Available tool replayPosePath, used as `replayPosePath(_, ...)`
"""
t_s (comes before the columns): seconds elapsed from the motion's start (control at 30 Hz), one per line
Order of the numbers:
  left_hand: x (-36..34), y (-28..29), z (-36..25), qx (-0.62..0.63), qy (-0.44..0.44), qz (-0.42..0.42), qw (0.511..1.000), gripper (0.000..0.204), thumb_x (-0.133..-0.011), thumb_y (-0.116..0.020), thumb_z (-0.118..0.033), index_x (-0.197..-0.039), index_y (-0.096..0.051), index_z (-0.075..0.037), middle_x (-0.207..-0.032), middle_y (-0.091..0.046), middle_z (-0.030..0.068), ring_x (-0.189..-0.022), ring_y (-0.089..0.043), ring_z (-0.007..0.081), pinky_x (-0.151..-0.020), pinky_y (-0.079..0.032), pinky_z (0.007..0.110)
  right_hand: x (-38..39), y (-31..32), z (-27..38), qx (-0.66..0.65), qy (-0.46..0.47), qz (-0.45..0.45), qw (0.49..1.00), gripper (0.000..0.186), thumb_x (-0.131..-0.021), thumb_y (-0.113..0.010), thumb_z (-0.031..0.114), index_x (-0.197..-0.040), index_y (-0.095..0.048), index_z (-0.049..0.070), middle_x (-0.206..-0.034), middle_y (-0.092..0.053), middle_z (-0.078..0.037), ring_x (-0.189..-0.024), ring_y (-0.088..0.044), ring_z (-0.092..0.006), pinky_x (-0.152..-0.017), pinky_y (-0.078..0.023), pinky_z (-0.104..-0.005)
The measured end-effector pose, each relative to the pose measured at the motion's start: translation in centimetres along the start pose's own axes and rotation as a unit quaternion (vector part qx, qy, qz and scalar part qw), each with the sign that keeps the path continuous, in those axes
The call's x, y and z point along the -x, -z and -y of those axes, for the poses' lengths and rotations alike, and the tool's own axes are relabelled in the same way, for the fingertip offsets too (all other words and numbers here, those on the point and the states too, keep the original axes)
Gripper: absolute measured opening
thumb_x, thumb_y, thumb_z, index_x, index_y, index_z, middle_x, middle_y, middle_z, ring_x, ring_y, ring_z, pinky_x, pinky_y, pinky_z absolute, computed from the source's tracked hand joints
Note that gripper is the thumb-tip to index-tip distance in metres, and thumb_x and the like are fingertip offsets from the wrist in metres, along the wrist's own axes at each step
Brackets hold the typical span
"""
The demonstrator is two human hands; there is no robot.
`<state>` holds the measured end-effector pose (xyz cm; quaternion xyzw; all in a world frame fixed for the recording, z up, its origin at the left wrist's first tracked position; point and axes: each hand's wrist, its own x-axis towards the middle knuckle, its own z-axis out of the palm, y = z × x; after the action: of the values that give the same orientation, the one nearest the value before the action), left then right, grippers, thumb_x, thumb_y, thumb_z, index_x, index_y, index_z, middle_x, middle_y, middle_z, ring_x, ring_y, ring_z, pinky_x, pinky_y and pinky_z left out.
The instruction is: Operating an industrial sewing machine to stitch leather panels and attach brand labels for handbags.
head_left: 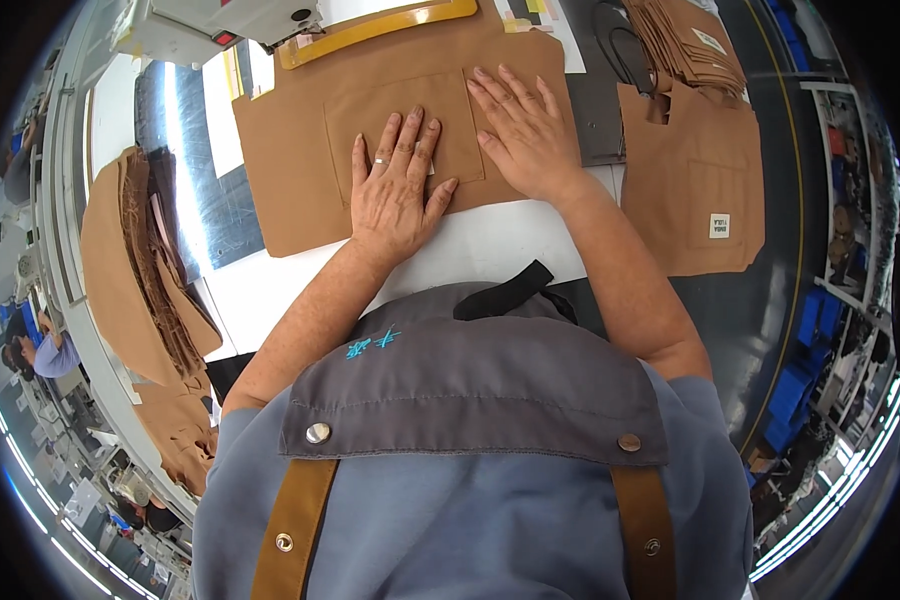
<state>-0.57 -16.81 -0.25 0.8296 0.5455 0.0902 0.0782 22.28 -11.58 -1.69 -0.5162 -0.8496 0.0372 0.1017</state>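
A brown fabric panel (285, 195) lies flat in front of me, with a square patch pocket (355, 105) on its middle. My left hand (398, 185) rests on the pocket, fingers spread, a ring on one finger. It partly covers a small pale label on the pocket. Just past the pocket's right edge, my right hand (530, 135) lies flat on the panel with its fingers stretched out. Neither hand grips anything. Across the panel's far edge sits a curved yellow guide piece (380, 32), close to the white sewing machine head (210, 25).
A stack of folded brown pieces (125, 270) lies at the left. To the right are another brown panel (670, 190) with a pale label, a pile of brown pieces (685, 45) and black scissors (625, 70), partly covered. White sheeting (295, 285) lies under the work.
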Motion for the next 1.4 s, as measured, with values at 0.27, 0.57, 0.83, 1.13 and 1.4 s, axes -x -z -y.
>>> replayPosePath(0.27, 0.6, 0.7, -0.7, -0.003, -0.05, -0.009, 0.999, 0.069, -0.102, -0.053, -0.05, -0.162, -0.038, -0.018, -0.169, -0.031, 0.0082, -0.158, -0.025, 0.0295, -0.126, -0.013, 0.06, 0.1, 0.1, -0.1, 0.006, -0.001, -0.005, 1.0, 0.062, -0.105, -0.048, 0.038, -0.162, -0.037, 0.016, -0.169, -0.033, 0.002, -0.158, -0.023, -0.0212, -0.13, -0.011, -0.0524)
replayPosePath(0.57, 1.9, -0.1, -1.7, 0.09, -0.156, 0.042, 0.983, 0.065, -0.098, -0.065, -0.038, -0.156, -0.047, -0.017, -0.164, -0.042, 0.0054, -0.152, -0.036, 0.0266, -0.123, -0.024, 0.055, 0.3, 0.4, 0.4, 0.017, -0.006, 0.006, 1.0, 0.062, -0.105, -0.047, 0.039, -0.162, -0.037, 0.016, -0.169, -0.032, 0.002, -0.158, -0.022, -0.0206, -0.13, -0.011, -0.051)
replayPosePath(0.83, 2.3, 0.8, -1.6, 0.09, -0.163, 0.076, 0.98, 0.066, -0.095, -0.068, -0.037, -0.155, -0.048, -0.021, -0.164, -0.042, 0.0026, -0.154, -0.033, 0.0257, -0.125, -0.021, 0.054, 0.0, 0.7, 0.4, 0.007, 0.002, 0.015, 1.0, 0.061, -0.106, -0.046, 0.039, -0.161, -0.037, 0.016, -0.17, -0.031, 0.002, -0.158, -0.021, -0.0201, -0.13, -0.01, -0.0505)
replayPosePath(1.13, 4.3, 2.1, 3.7, 0.114, 0.07, -0.134, 0.982, 0.059, -0.097, -0.069, -0.029, -0.149, -0.051, -0.01, -0.156, -0.051, 0.0116, -0.147, -0.044, 0.0313, -0.122, -0.023, 0.053, 1.0, 1.3, -2.6, -0.122, -0.04, -0.082, 0.988, 0.062, -0.103, -0.058, 0.036, -0.156, -0.043, 0.006, -0.163, -0.041, -0.016, -0.154, -0.031, -0.0325, -0.127, -0.015, -0.0587)
replayPosePath(1.4, 6.8, 1.6, 6.9, -0.039, 0.186, -0.04, 0.981, 0.074, -0.105, -0.047, -0.055, -0.163, -0.034, -0.011, -0.171, -0.03, 0.009, -0.159, -0.021, 0.0305, -0.128, -0.009, 0.056, 2.3, 0.4, -5.3, 0.067, -0.165, -0.058, 0.982, 0.076, -0.102, -0.055, 0.056, -0.15, -0.047, -0.002, -0.163, -0.04, -0.018, -0.155, -0.03, -0.0329, -0.123, -0.018, -0.0655)
